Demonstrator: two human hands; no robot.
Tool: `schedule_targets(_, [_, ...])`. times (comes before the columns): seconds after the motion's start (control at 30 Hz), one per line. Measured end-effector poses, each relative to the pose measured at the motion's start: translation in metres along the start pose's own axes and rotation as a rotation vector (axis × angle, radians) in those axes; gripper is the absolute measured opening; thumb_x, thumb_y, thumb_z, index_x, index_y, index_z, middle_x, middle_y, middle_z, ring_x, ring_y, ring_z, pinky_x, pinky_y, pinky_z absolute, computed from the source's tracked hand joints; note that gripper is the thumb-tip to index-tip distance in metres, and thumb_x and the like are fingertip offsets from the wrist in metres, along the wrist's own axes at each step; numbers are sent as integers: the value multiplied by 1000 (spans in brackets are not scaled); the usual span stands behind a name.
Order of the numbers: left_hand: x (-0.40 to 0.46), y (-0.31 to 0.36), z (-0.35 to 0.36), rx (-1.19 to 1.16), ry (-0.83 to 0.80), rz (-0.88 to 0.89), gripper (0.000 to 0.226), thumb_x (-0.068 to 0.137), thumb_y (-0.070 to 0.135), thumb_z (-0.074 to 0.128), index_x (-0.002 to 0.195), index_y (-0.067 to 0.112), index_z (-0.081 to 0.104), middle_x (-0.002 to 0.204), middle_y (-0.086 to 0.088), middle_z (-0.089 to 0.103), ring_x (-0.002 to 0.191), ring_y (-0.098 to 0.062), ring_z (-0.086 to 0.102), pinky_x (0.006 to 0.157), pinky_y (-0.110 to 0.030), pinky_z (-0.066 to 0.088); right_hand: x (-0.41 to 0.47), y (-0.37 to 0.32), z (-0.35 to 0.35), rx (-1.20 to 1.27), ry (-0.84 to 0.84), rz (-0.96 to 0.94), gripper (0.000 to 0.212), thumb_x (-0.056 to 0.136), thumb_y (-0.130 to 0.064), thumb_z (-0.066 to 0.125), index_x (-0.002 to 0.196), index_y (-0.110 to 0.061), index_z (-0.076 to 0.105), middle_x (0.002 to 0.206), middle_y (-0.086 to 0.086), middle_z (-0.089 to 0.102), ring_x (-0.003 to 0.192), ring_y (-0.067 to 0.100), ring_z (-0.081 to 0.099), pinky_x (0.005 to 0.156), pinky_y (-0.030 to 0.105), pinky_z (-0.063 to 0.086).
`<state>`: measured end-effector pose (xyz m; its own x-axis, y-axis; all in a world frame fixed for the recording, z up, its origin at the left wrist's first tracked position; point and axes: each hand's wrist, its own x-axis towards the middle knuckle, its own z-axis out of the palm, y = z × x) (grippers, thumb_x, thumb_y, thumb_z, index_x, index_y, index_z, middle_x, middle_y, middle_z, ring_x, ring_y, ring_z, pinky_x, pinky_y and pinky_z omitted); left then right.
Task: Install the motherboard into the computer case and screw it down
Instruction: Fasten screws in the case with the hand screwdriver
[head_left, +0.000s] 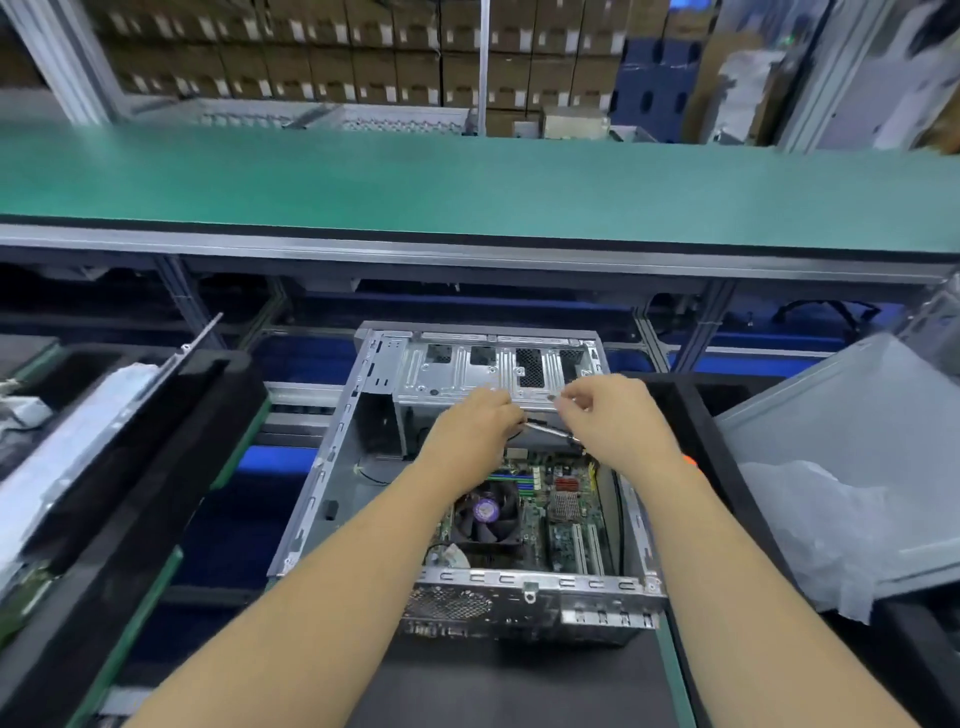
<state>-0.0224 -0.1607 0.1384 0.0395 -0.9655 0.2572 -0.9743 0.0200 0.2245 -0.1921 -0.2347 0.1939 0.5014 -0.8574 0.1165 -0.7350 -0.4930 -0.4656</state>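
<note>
The computer case (462, 499) lies open on its side at the front of the bench, and the motherboard (540, 512) already sits down inside it, its black fan (487, 514) facing up. Both hands are over the far end of the board, near the drive cage (493, 371). The right hand (613, 418) has its fingers curled around what looks like a screwdriver (550, 430), the thin metal shaft pointing across toward the left hand (475, 423). The left hand's fingertips are bunched at the shaft's tip, probably seating a screw there, though the screw itself is too small to make out. A grey panel (852, 457) with plastic wrap leans off to the right.
</note>
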Motion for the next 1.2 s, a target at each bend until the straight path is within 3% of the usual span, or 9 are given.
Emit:
schedule_targets(0.13, [-3, -5, 14, -102, 10, -170, 24, 102, 8, 48, 117, 14, 67, 106, 2, 55, 109, -20, 49, 80, -41, 50, 13, 19, -25, -208, 331, 158, 38, 101, -40, 49, 75, -17, 66, 72, 0, 64, 71, 28, 58, 68, 34, 44])
schedule_targets(0.27, [-1, 2, 18, -267, 126, -258, 19, 104, 13, 49, 105, 7, 67, 95, 0, 55, 98, -24, 52, 82, -43, 48, 27, 14, -34, 478, 375, 230, 29, 97, -43, 61, 108, -18, 70, 79, -13, 64, 74, 8, 61, 74, 34, 50])
schedule_targets(0.37, [1, 9, 17, -382, 146, -261, 19, 104, 12, 50, 104, 4, 67, 92, -1, 56, 92, -24, 53, 80, -38, 45, 32, -5, -36, 814, 438, 128, 19, 93, -36, 69, 108, -25, 65, 83, -8, 70, 77, 14, 70, 80, 48, 59])
schedule_targets(0.6, [-5, -8, 8, -745, 235, -307, 12, 102, 16, 55, 102, 15, 66, 88, 10, 63, 80, -2, 54, 70, -11, 40, 39, -64, -18, 738, 349, -216, 42, 88, -25, 74, 115, -42, 47, 75, 1, 61, 75, 27, 65, 76, 49, 58])
schedule_targets(0.7, [-13, -38, 7, -820, 106, -360, 7, 96, 32, 65, 102, 29, 68, 95, 13, 69, 88, -1, 62, 78, -14, 49, 39, -84, -12, 673, 382, -296, 46, 92, -22, 72, 124, -40, 45, 77, 3, 59, 73, 29, 65, 73, 48, 57])
schedule_targets(0.83, [-43, -78, 29, -597, -251, -556, 51, 82, 57, 72, 116, 19, 64, 97, 10, 65, 88, -7, 61, 73, -23, 48, 40, -91, -9, 643, 401, -307, 46, 93, -19, 72, 128, -36, 45, 79, 2, 60, 71, 25, 65, 71, 41, 57])
schedule_targets(0.97, [-53, -78, 45, -534, -539, -661, 74, 64, 72, 77, 103, 16, 47, 94, 2, 55, 82, -15, 52, 68, -30, 40, 39, -94, -5, 631, 413, -298, 46, 93, -20, 72, 128, -34, 47, 75, -3, 57, 70, 22, 64, 70, 36, 56])
schedule_targets(1.1, [-56, -78, 45, -607, -620, -603, 91, 77, 63, 74, 144, 13, 37, 143, -8, 48, 126, -23, 51, 99, -33, 43, 40, -106, -10, 683, 410, -318, 45, 90, -22, 71, 126, -35, 48, 80, 5, 60, 76, 37, 67, 74, 51, 58])
schedule_targets(1.2, [-59, -80, 42, -551, -587, -577, 64, 94, 53, 61, 140, 10, 48, 134, -11, 57, 122, -25, 56, 101, -35, 43, 43, -110, -12, 673, 396, -324, 46, 89, -24, 70, 127, -34, 48, 79, 1, 60, 77, 36, 68, 75, 52, 59])
